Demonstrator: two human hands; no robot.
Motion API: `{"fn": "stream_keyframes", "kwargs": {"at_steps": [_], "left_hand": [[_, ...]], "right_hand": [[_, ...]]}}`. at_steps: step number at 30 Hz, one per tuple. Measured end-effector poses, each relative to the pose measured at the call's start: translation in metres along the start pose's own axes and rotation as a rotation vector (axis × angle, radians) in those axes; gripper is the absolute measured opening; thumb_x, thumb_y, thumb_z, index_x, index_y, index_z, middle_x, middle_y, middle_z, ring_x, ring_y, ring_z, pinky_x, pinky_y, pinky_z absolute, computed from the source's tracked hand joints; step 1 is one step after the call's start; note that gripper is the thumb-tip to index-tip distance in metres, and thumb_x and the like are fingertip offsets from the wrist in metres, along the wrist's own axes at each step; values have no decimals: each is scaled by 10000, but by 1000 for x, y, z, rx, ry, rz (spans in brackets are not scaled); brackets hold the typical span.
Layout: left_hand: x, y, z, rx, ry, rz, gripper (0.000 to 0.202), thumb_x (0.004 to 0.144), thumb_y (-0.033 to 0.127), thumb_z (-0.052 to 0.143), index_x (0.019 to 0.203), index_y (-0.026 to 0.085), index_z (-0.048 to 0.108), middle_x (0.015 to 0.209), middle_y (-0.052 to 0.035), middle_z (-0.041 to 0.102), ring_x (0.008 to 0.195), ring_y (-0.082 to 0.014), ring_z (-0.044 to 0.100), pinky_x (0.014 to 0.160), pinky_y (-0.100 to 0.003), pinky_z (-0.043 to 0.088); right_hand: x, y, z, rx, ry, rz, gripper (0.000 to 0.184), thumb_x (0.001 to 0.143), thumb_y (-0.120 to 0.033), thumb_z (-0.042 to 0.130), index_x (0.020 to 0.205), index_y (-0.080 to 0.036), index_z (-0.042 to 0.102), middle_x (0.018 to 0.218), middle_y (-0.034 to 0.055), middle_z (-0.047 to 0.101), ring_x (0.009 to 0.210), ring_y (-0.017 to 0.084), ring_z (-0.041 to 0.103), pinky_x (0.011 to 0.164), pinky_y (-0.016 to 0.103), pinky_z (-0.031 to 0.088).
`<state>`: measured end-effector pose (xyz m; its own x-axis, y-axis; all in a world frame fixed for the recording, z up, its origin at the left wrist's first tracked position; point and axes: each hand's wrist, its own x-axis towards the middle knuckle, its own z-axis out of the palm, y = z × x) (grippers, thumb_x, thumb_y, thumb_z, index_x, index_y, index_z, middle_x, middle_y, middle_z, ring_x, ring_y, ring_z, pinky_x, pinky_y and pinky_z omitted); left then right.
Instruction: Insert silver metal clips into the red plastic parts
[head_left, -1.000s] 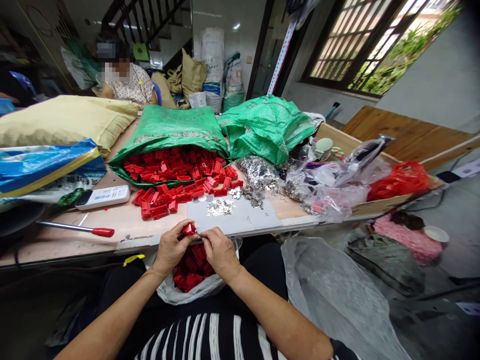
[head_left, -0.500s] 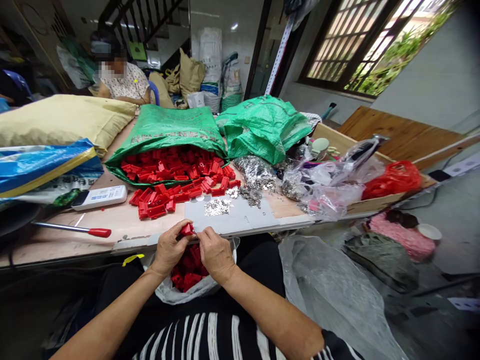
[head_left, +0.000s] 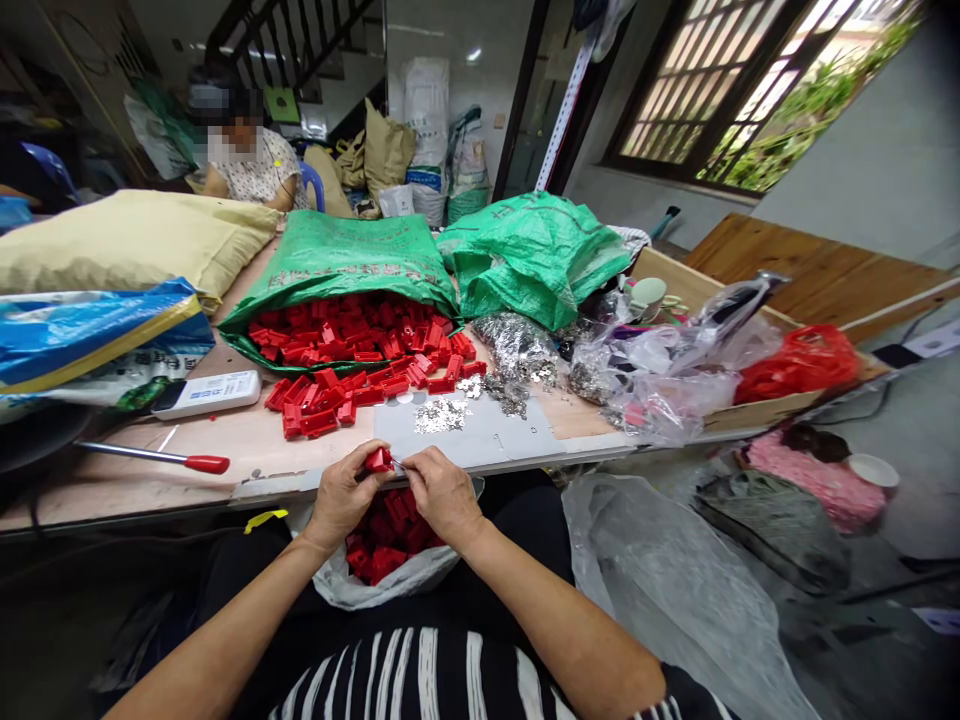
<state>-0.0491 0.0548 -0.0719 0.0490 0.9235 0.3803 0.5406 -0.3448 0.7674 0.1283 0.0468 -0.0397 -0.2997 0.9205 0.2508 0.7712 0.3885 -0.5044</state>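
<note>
Roughly at the centre of the frame, the left hand (head_left: 341, 500) pinches a red plastic piece (head_left: 379, 460) between thumb and curled fingers. Just right of it, the right hand (head_left: 444, 498) has thumb and fingertips closed on a slim metal item (head_left: 397, 463) pointing at the piece; whether the two touch is too small to tell. Below both hands, a whitish bag (head_left: 352, 593) holds loose red pieces (head_left: 381, 540). Above, left of centre, a green sack (head_left: 345, 242) lies open, with spilled red pieces (head_left: 319, 402) before it.
</note>
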Motion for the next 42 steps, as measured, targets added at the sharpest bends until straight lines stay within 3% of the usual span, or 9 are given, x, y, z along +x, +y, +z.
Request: {"fn": "stream_keyframes", "kwargs": {"at_steps": [17,28,34,42], "left_hand": [[1,9,0,17,28,-10,302,780,319,650,1064,220,635,958,-31,735,831,-180,687,798,-291,520],[-1,6,3,50,50,-8,307,793,282,615,1093,218,628,1006,-40,729,875,-192,683,829,-307,511],[3,4,-4,-80,-63,-75,320,775,310,647,1076,208,608,978,-30,709,843,-176,671,805,-291,518],[16,3,-18,-341,-320,-185,373,771,305,661,1109,188,556,1025,-47,667,865,-179,644,808,-308,511]], "right_hand": [[1,-3,1,-37,-30,14,159,913,-215,517,990,-241,654,956,26,636,857,145,631,745,221,469],[-7,-19,10,-135,-27,35,183,897,-155,483,1018,-199,613,977,54,613,827,162,627,693,235,479],[-1,-9,-5,-98,-61,43,187,930,-222,466,1044,-250,611,1002,26,617,877,150,623,751,230,464],[-4,3,-14,38,-85,42,185,910,-236,512,1040,-269,639,978,11,638,888,141,619,790,227,440]]}}
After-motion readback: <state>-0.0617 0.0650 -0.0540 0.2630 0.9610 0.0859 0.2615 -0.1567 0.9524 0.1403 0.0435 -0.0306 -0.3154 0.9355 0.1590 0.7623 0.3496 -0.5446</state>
